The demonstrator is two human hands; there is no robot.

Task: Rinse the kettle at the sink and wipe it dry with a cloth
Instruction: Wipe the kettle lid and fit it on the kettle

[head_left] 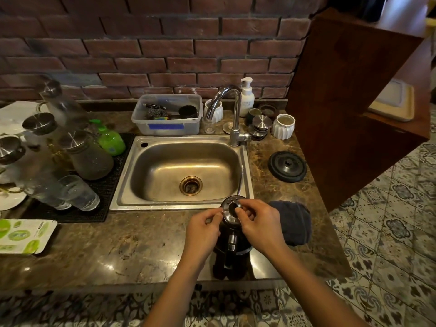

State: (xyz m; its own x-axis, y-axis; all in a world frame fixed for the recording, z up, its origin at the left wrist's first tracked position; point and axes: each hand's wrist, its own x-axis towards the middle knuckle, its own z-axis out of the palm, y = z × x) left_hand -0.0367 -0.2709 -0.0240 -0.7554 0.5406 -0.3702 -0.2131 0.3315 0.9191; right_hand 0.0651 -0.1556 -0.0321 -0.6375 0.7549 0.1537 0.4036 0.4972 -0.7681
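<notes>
A dark kettle with a thin gooseneck spout stands on the marble counter just in front of the steel sink. Its shiny metal lid sits at the top. My left hand pinches the lid's left edge. My right hand grips its right side, with the thumb at the lid's centre. A dark blue cloth lies bunched on the counter just right of the kettle. The chrome tap stands at the sink's back right; no water runs from it.
The kettle's round black base lies right of the sink. Glass jars and tumblers crowd a black mat on the left, beside a green soap bottle. A plastic tub, pots and a pump bottle line the brick wall. A wooden panel rises at right.
</notes>
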